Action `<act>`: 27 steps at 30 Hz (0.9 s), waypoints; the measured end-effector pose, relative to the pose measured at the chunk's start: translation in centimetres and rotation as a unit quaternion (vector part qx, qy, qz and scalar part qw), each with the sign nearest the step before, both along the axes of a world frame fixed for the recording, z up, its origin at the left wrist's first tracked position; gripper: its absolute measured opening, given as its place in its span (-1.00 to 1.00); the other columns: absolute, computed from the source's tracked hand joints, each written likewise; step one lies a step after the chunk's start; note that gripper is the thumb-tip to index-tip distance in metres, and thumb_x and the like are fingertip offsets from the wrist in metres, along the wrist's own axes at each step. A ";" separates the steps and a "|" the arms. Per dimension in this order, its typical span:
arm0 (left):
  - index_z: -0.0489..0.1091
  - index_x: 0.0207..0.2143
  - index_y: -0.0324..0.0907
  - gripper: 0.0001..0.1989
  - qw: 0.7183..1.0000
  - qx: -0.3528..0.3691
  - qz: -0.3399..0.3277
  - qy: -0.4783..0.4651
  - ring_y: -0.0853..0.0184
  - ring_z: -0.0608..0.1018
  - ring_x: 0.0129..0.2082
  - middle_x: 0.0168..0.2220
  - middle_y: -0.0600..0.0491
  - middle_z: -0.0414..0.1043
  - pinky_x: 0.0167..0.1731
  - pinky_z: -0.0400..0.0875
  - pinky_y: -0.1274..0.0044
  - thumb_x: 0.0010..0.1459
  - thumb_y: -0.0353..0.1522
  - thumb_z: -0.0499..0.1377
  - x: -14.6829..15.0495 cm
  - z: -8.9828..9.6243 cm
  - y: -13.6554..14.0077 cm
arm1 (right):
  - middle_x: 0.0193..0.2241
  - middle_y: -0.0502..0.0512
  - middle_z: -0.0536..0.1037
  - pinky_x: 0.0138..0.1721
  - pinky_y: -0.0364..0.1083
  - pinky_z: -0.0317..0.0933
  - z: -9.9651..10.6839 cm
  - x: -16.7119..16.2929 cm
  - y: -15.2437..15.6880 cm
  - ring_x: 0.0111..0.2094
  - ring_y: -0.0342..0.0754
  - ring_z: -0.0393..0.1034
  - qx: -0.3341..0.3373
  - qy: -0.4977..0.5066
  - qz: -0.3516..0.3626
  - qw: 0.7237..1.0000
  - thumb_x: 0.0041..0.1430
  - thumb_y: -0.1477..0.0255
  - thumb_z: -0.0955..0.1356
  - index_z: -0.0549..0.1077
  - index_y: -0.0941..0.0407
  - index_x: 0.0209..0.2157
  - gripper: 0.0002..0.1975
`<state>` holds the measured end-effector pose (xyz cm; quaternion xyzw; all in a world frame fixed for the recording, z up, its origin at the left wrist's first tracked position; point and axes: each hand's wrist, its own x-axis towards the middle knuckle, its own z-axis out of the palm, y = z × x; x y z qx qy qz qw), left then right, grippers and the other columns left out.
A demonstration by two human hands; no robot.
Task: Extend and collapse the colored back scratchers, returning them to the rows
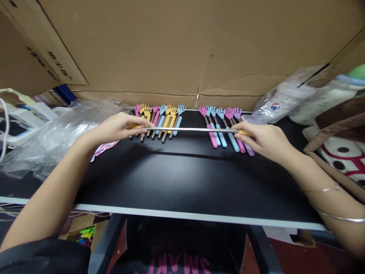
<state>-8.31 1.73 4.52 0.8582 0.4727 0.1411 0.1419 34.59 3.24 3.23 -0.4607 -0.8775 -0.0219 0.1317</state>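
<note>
Stretched level above the black table is a telescopic back scratcher (pixel 189 129), its metal rod drawn out long. My left hand (pixel 122 126) is closed around its yellow left end, mostly covered by the fingers. At the other end my right hand (pixel 264 139) pinches a yellow part. Behind my left hand lies a row of back scratchers (pixel 167 120) in pink, yellow and blue, with loose handle sleeves beside metal rods. Near my right hand, a second group of back scratchers (pixel 221 129) in pink, blue and purple lies with handles toward me.
Clear plastic bags (pixel 59 133) lie at left beside a white rack (pixel 17 121). A cardboard wall (pixel 176 49) closes off the back. At right stand a bagged drink cup (pixel 291 99) and a brown-handled bag (pixel 345 152). The table's pale front edge (pixel 185 216) is near me.
</note>
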 end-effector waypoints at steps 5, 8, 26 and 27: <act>0.52 -0.03 -0.14 -0.58 1.000 0.003 -0.005 -0.008 0.37 0.53 -0.37 -0.27 0.02 0.60 -0.32 0.35 0.59 0.26 -0.10 0.07 -0.1 0.0 0.1 | -0.40 0.10 0.62 -0.41 -0.02 0.09 0.4 -0.2 -0.2 -0.39 0.11 0.48 0.003 0.001 0.005 1.000 0.30 0.06 0.12 0.45 -0.03 -0.09 -0.57; 0.53 -0.04 -0.13 -0.58 1.000 0.016 0.003 -0.005 0.37 0.52 -0.38 -0.28 0.02 0.60 -0.33 0.34 0.57 0.25 -0.10 0.08 0.0 -0.1 0.1 | -0.36 0.11 0.62 -0.39 -0.01 0.10 0.2 -0.1 -0.2 -0.35 0.13 0.49 0.008 -0.003 0.008 1.000 0.29 0.04 0.12 0.45 -0.05 -0.11 -0.57; 0.59 -0.11 -0.05 -0.58 0.973 0.217 -0.053 0.051 0.36 0.47 -0.47 -0.46 0.04 0.53 -0.46 0.20 0.57 0.34 -0.11 -0.01 1.9 -2.7 0.5 | -0.51 0.03 0.38 -0.42 -0.12 0.14 -0.2 0.5 0.4 -0.50 -0.13 0.26 -0.307 0.037 0.111 0.944 0.31 0.05 0.13 0.42 0.15 -0.22 -0.52; 0.60 -0.12 -0.06 -0.58 0.965 0.247 -0.060 0.062 0.35 0.47 -0.46 -0.46 0.04 0.53 -0.46 0.19 0.56 0.35 -0.14 -0.03 2.3 -2.7 0.4 | -0.52 0.01 0.35 -0.43 -0.13 0.13 -0.1 0.5 0.4 -0.50 -0.13 0.23 -0.328 0.042 0.111 0.937 0.32 0.05 0.13 0.42 0.16 -0.21 -0.52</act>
